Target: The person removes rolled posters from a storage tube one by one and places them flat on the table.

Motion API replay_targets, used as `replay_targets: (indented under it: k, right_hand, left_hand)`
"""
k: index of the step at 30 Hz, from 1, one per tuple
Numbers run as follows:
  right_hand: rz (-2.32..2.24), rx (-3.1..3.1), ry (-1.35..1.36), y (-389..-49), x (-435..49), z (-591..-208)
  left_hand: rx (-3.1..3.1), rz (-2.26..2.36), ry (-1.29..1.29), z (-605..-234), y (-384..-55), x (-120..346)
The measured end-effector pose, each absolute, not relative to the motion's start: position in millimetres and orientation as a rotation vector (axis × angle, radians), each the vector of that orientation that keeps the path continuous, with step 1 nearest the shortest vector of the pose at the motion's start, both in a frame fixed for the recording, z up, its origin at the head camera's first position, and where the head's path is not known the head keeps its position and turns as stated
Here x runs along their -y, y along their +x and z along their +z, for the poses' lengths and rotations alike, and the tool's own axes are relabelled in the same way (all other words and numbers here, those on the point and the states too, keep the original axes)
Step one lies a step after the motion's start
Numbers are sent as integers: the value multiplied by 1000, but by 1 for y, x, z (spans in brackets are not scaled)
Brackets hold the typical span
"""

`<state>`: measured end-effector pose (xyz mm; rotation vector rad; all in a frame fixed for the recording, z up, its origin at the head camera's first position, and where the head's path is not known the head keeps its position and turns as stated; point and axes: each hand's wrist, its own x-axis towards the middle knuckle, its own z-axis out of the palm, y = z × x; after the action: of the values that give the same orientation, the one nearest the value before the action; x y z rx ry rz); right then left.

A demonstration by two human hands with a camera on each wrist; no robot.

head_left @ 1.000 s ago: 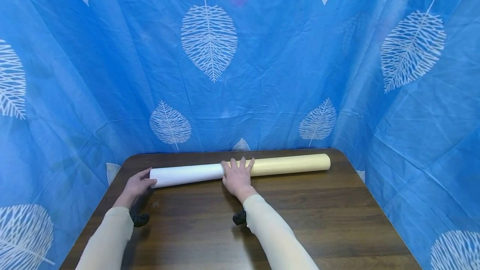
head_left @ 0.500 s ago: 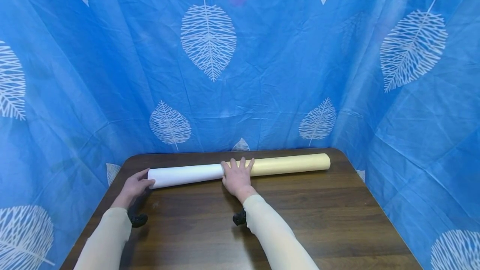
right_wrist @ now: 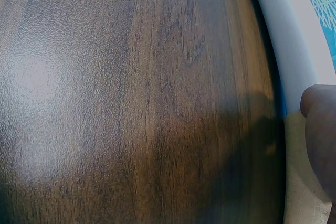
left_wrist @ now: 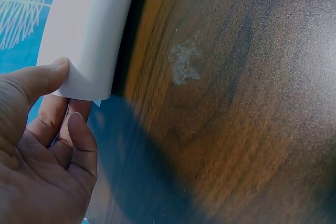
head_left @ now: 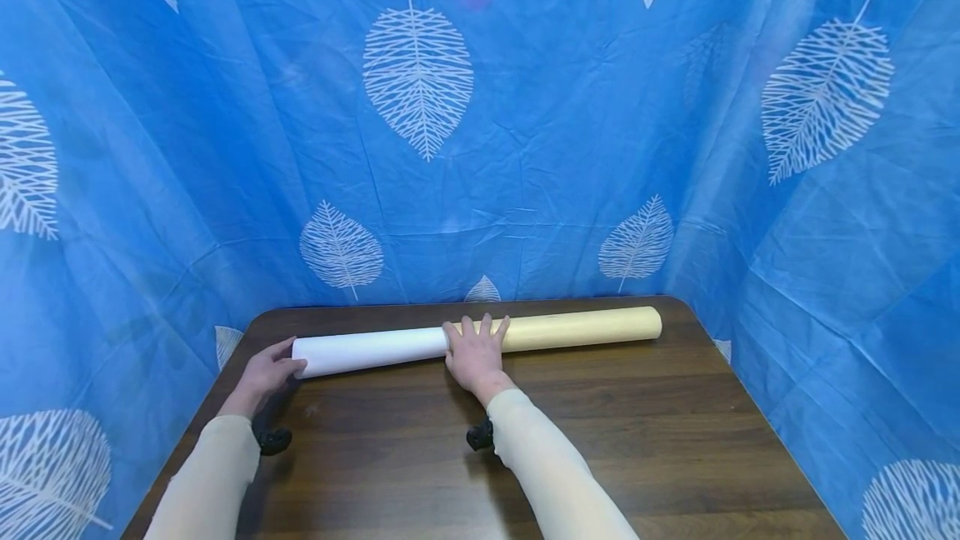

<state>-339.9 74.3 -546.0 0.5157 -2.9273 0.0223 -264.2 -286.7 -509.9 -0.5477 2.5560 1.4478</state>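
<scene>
A long white roll [head_left: 367,352] lies along the back of the table, in line with a pale yellow roll [head_left: 581,330] on its right. My left hand [head_left: 268,369] pinches the white roll's left end; in the left wrist view the thumb lies on its outer face and fingers reach in under its rim. My right hand [head_left: 474,357] rests over the place where white meets yellow, its fingers spread across the top. Its thumb [right_wrist: 320,129] shows against the near side in the right wrist view. The join is partly hidden under this hand.
Under everything is a dark brown wooden table [head_left: 645,440], with a pale scuff mark [left_wrist: 185,62] near the left hand. A blue curtain [head_left: 517,148] printed with white leaves surrounds its back and sides. Dark bands [head_left: 273,442] sit at the wrists.
My left hand and the white roll's left end have shifted slightly left, so a little more white shows. The right hand and the yellow roll hold their place.
</scene>
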Motion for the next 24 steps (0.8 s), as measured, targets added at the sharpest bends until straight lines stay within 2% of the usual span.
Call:
replay_targets:
  k: [24]
  right_hand:
    - [41, 2912, 637, -373, -89, -543]
  left_hand:
    - [-2521, 1469, -713, -501, -262, 274]
